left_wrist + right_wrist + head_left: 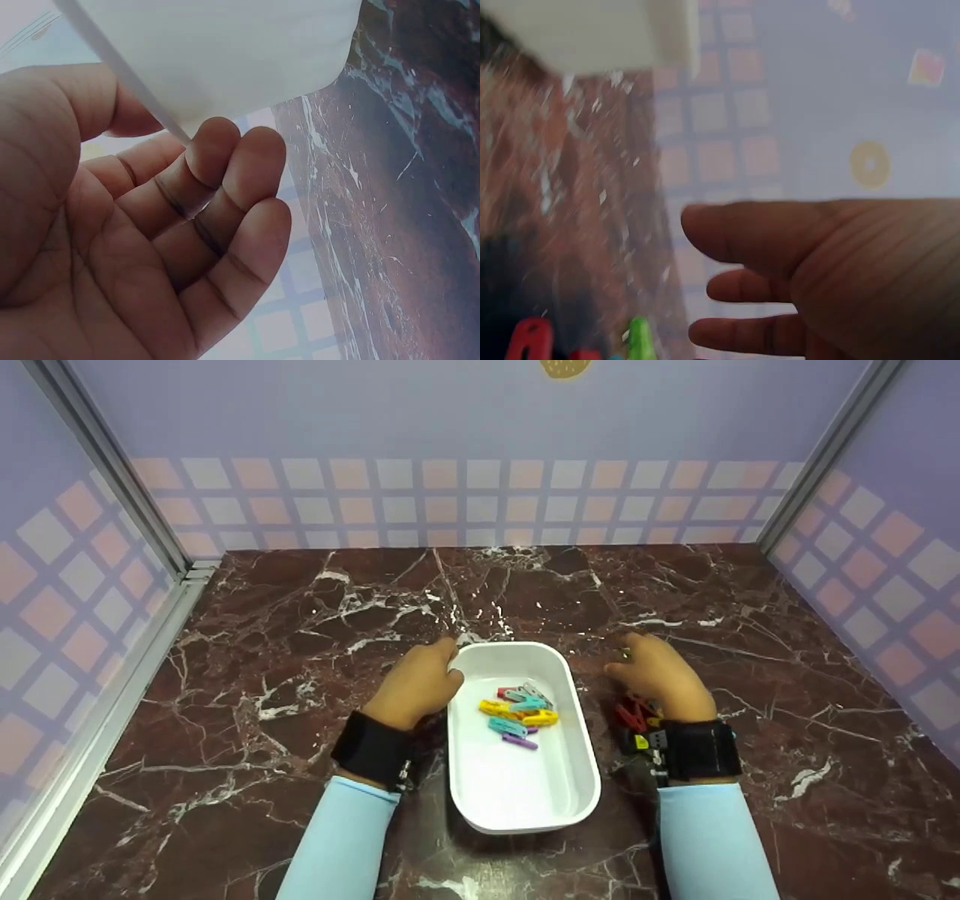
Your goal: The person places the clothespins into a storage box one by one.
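Observation:
A white plastic tub [517, 787] stands in the middle of the marble table. In it lie several clothespins: yellow [541, 718], teal [508, 727], purple [520, 742] and some red. My left hand [412, 686] pinches the tub's left rim, its thumb and fingers on either side of the wall [225, 60] in the left wrist view. To the right of the tub hovers my right hand [664, 675], fingers extended and nothing between them. Near and partly beneath it are red clothespins [632, 714]; the right wrist view shows a red one [531, 339] and a green one [640, 341].
Patterned panels [480, 502] enclose the table at the back and both sides. A metal frame strip [97, 652] runs along the left edge. Dark marble tabletop [300, 607] spreads around the tub. Each wrist carries a black strap [373, 748].

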`<state>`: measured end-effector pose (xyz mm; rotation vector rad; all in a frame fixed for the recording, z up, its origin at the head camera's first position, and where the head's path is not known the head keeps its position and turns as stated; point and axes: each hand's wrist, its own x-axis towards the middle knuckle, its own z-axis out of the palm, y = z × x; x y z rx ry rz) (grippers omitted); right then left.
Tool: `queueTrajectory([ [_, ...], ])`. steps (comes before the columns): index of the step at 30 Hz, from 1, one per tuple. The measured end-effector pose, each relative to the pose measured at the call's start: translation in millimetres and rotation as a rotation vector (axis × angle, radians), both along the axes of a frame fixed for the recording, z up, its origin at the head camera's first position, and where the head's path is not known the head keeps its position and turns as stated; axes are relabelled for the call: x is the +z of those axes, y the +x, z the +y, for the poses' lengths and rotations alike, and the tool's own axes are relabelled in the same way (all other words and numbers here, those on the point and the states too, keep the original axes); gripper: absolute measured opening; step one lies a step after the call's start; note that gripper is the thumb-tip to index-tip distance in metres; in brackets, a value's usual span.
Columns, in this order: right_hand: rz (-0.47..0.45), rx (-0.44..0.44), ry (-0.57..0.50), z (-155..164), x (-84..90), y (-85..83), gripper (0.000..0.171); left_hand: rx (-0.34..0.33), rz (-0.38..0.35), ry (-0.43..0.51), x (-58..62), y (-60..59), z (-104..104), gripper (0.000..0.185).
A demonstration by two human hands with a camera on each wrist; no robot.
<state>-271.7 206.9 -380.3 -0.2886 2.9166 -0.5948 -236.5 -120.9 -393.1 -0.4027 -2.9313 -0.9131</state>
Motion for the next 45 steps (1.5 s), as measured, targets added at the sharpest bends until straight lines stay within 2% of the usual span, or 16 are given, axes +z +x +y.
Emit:
queueTrajectory([
  [5,-0.056,-0.038,-0.005,11,-11.6,-4.9,0.053,-0.002,0.015,-0.001,1.2,0.8,1,0.009],
  [10,-0.063,-0.054,-0.010,14,-19.6,-7.4,0.027,-0.003,0.013,0.003,2.1,1.7,1,0.007],
  [13,-0.065,-0.059,-0.010,13,-22.7,-9.2,0.019,-0.002,0.020,0.000,1.3,1.2,0,0.008],
  [21,-0.033,0.033,-0.006,8,-28.1,-13.4,0.010,0.008,0.011,-0.002,0.0,0.7,-1,0.011],
  [27,-0.046,0.061,-0.004,7,-27.1,-12.5,0.041,0.016,-0.001,0.004,0.9,0.6,0,0.008],
  [30,-0.060,0.052,-0.011,9,-25.5,-11.7,0.047,0.012,-0.003,0.004,0.5,0.0,0,0.008],
  [32,-0.072,0.045,-0.014,10,-24.4,-10.5,0.042,0.013,-0.008,0.005,0.7,-0.2,0,0.009],
  [35,-0.099,0.057,-0.003,13,-23.3,-9.3,0.017,0.006,-0.014,0.001,1.0,-0.1,0,0.011],
  [37,-0.118,0.074,0.000,14,-23.5,-8.9,0.013,-0.003,-0.018,-0.003,1.6,0.0,-1,0.013],
  [42,-0.163,0.097,-0.029,14,-25.1,-7.7,0.026,-0.032,-0.017,-0.017,2.7,0.0,-2,0.021],
  [45,-0.185,0.094,-0.039,14,-25.2,-7.1,0.025,-0.039,-0.022,-0.021,2.8,0.0,-3,0.027],
])
